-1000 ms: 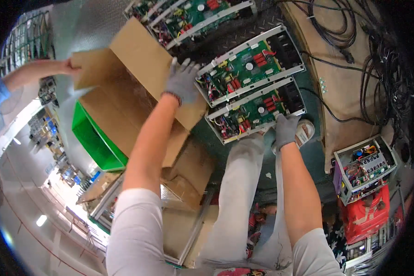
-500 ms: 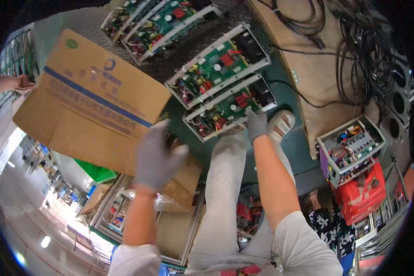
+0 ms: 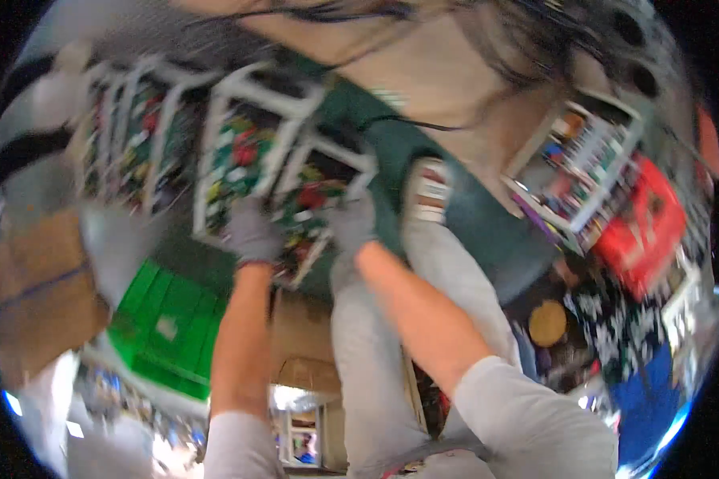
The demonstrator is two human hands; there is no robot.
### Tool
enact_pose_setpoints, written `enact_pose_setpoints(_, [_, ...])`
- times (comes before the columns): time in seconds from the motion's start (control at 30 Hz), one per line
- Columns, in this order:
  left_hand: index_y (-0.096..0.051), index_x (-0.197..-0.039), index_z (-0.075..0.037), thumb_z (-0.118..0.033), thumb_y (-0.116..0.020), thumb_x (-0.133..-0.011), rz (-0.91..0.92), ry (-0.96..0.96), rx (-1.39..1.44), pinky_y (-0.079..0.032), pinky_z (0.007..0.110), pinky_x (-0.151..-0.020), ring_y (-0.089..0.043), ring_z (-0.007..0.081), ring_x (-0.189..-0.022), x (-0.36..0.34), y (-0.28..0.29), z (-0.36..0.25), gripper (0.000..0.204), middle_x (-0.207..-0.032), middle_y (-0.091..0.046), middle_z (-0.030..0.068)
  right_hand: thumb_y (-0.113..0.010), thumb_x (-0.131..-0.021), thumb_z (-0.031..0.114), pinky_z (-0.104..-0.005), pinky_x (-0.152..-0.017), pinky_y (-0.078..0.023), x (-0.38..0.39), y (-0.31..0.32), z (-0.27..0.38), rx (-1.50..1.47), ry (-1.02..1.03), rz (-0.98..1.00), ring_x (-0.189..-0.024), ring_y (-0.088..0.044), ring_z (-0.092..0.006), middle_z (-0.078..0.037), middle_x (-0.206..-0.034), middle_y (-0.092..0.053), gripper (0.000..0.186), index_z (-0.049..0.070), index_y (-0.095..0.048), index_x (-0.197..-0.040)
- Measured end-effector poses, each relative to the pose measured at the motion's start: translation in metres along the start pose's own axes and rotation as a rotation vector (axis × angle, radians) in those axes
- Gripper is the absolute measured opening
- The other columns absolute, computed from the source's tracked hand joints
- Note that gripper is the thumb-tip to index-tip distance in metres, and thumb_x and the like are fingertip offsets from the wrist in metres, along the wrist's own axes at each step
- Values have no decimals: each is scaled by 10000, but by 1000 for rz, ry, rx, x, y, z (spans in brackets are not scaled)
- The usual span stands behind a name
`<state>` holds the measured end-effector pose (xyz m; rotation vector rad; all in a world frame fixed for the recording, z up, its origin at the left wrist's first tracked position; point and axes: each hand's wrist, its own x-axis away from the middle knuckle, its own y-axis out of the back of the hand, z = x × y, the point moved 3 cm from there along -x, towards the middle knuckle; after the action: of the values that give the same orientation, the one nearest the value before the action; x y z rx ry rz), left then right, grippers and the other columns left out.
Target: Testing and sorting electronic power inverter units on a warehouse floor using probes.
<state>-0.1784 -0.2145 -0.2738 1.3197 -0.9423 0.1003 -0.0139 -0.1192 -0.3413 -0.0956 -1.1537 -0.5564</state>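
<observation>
My left hand [image 3: 256,230], in a grey glove, is at the left side of the nearest open metal-framed circuit unit [image 3: 315,195]. Its fingers are smeared by motion, so their grip does not show. On the opposite side of that unit, my right hand [image 3: 351,222], also gloved in grey, is closed on the frame. Green boards and red parts show inside the frame. A second, similar circuit unit [image 3: 244,152] stands just left of it, close to my left fingers. Further left, several more such units [image 3: 140,136] stand in a row.
A green plastic crate [image 3: 168,327] and a cardboard box [image 3: 36,287] lie left. Black cables [image 3: 503,48] run over a tan board [image 3: 423,64]. Another circuit unit [image 3: 579,164] sits by a red container [image 3: 643,227] at right. Someone in floral-patterned clothing [image 3: 615,319] is beyond my right leg.
My left hand has come from beside the cardboard box to the circuit units. The box now lies further left, and more of the green crate shows. The whole view has turned and blurred.
</observation>
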Motion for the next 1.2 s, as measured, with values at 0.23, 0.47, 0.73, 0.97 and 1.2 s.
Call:
enact_pose_setpoints(0.23, [-529, -978, -5, -18, -646, -648, -216, -343, 50, -430, 454, -841, -512, 401, -955, 4, -1, 34, 351, -979, -531, 192, -662, -801, 264, -416, -863, -496, 23, -11, 18, -120, -237, 148, -1025, -603, -368, -244, -1057, -626, 415, -20, -603, -1097])
enact_pose_setpoints(0.47, [-508, -958, 18, -42, -639, -682, -105, -197, -133, -439, 460, -829, -522, 408, -957, -43, 34, 42, 311, -965, -542, 200, -660, -814, 325, -441, -866, -507, 27, -26, 67, -277, -283, 159, -1045, -605, -383, -258, -1082, -627, 447, -16, -600, -1096])
enact_pose_setpoints(0.73, [-424, -1219, -3, -155, -703, -703, -122, 110, -425, -430, 464, -954, -502, 427, -1077, -12, 32, -9, 606, -1164, -497, 229, -618, -811, 388, -410, -903, -467, 93, 108, 13, -236, 75, 65, -1068, -587, -394, -221, -1178, -602, 495, 39, -576, -1160])
enact_pose_setpoints(0.97, [-403, -1318, 64, -158, -719, -760, 296, -235, 682, -387, 376, -1020, -469, 275, -1230, 89, 64, -248, 679, -1296, -486, 199, -561, -762, 5, -346, -762, -476, 189, 441, -84, 20, 187, -1322, -849, -567, -224, -115, -961, -581, 377, 12, -522, -1137])
enact_pose_setpoints(1.2, [-450, -1211, 15, -186, -651, -835, 701, -420, 886, -525, 315, -640, -652, 202, -806, 87, 15, -543, 471, -999, -617, 142, -561, -745, 42, -379, -780, -485, 125, 478, -124, -493, -18, -769, -866, -596, -305, -195, -979, -608, 541, -11, -429, -1267])
